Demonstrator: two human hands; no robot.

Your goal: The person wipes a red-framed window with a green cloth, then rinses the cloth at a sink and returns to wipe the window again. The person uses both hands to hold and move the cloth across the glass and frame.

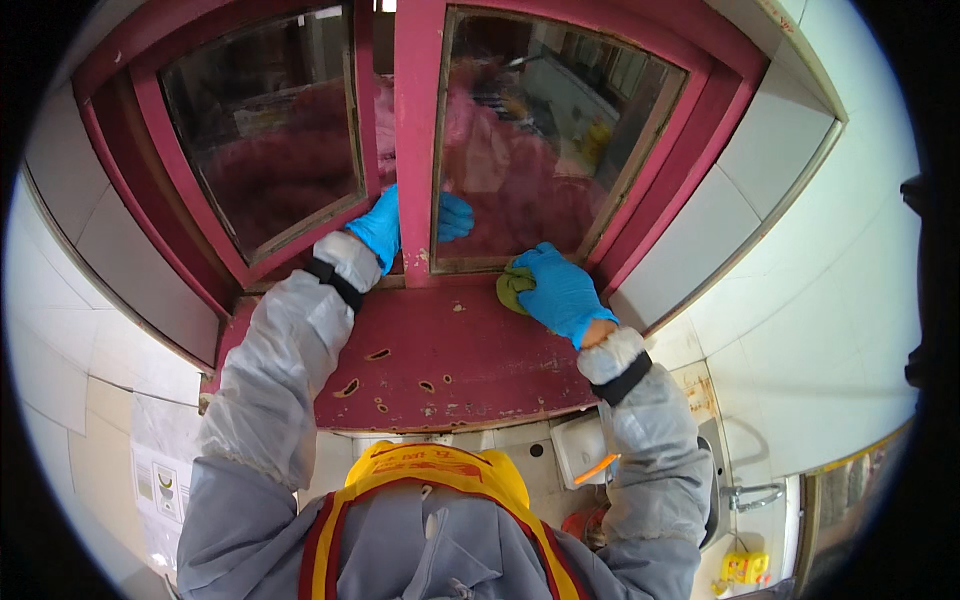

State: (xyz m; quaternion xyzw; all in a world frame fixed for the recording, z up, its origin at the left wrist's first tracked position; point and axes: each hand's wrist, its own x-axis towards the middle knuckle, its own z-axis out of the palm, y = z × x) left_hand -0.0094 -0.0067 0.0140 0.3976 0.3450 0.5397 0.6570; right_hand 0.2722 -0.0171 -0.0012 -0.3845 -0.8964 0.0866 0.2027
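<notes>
My left hand (378, 230), in a blue glove, reaches through the gap beside the pink window post (413, 120). The post covers its middle; blue fingers show through the right pane (545, 130), stretched out, with nothing visible in them. On the pink sill (450, 340), close to that pane's lower corner, my gloved right hand (560, 292) presses a folded green cloth (515, 288) under its closed fingers. The left sash (262, 262) stands at an angle, swung out of line with the post.
White tiled walls (790, 150) flank the window recess. Paint is chipped along the sill's near edge. Below are a white container (580, 445) with an orange-handled tool (597, 470), a tap (755, 497) by a sink, and a yellow jug (743, 568).
</notes>
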